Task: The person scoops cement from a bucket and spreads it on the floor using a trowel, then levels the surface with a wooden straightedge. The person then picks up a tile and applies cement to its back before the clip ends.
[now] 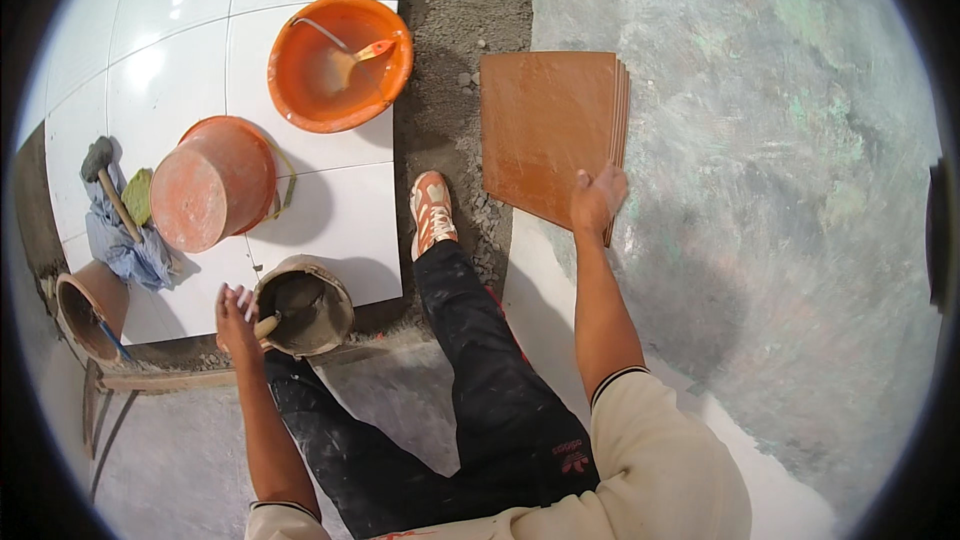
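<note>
My right hand (598, 202) is at the lower right corner of a stack of brown tiles (545, 130), which leans against the mottled wall. Its thumb lies on the front tile and its fingers curl round the side edge. My left hand (236, 323) is raised with fingers apart and nothing in it. Close beside it, a bucket of grey mortar (318, 312) stands at the tiled floor's near edge. A wooden trowel handle (267, 327) sticks out of that bucket toward the hand, and the blade is hidden.
An orange basin (284, 90) holds cloudy water and a brush (350, 62). An upturned orange bucket (190, 195) sits on the white tiles (345, 205). Left of it are a mallet (118, 200), a blue cloth (135, 258) and a tipped bucket (88, 315). Rough gravel (465, 0) borders the wall (720, 90).
</note>
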Tool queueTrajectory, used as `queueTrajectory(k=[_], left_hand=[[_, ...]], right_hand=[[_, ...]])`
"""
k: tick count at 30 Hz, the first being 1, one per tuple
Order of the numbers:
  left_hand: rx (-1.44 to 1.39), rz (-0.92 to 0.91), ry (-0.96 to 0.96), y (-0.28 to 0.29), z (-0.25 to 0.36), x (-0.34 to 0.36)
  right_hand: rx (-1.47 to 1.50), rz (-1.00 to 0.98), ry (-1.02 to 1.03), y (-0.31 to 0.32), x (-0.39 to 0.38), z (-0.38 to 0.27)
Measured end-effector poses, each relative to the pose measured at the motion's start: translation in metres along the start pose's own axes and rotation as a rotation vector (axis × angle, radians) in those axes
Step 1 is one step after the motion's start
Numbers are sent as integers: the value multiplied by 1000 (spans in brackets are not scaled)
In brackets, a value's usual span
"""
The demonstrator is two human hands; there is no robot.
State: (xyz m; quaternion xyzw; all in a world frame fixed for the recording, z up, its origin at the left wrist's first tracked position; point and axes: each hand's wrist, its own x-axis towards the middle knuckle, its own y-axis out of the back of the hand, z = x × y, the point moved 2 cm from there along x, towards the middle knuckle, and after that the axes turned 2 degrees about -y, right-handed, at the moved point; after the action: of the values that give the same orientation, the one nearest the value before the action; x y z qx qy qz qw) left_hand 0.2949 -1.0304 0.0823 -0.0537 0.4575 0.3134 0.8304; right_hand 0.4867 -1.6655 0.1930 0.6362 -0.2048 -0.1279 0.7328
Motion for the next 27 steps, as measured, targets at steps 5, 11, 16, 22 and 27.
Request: queueTrajectory(k=[5, 11, 16, 22, 27], left_hand=[[121, -115, 6, -45, -17, -61], [256, -271, -40, -80, -10, -101], [257, -259, -48, -78, -15, -104], [254, -235, -38, -77, -20, -114], [282, -236, -5, -70, -24, -125]], right_hand=[[4, -70, -56, -7, 2, -12], [58, 19, -114, -8, 11, -22], [23, -24, -198, -7, 30, -25], [-12, 17, -96, -14, 7, -34], [-54, -4, 12, -15, 7, -18]])
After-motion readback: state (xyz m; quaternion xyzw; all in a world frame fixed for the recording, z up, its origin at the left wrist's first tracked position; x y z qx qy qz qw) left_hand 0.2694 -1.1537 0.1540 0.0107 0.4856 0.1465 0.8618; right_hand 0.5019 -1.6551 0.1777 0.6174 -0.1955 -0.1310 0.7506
